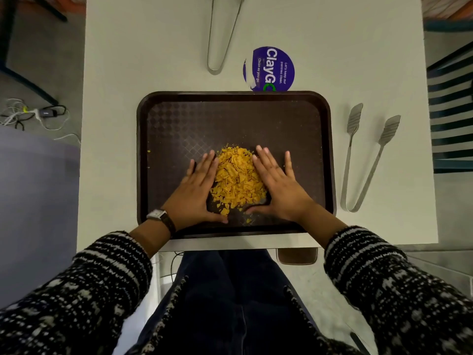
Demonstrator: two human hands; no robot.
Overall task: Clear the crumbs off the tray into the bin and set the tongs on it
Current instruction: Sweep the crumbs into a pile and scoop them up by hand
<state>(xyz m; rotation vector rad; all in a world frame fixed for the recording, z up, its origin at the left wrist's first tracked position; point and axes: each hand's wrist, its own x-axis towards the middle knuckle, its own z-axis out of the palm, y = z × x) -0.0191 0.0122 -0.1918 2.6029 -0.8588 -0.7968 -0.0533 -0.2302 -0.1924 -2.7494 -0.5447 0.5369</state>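
Gathering step: on the head view I judge we're at the heaping stage. The crumbs [236,180] sit in one orange pile on the near half of the tray [230,119], and nothing has been tipped out yet.
Left grip: the left grip [197,190] lies flat with straight fingers, pressed down against the pile's left edge. It holds nothing.
Right grip: the right grip [279,185] mirrors it, flat on the pile's right edge with the little finger splayed out. Both thumbs point inward below the heap.
Tray: it lies square on the counter [128,60], close to the near edge.
Tongs: one pair, the slotted tongs [366,162], lies on the counter just right of the tray, untouched.
Next move: my call is to scoop the heap up in both grips, or to lift the tray by its rims and keep it level until it is over the bin. The stray specks [149,150] by the left rim want a sweep too.
Hidden: I can't pick out a bin. A blurred grey shape [33,188] at lower left might be one, but I cannot tell. The far tongs [222,34] are cut off at the top of the frame, so which pair is meant is unclear. The tray's far rim covers part of the purple sticker [271,69].
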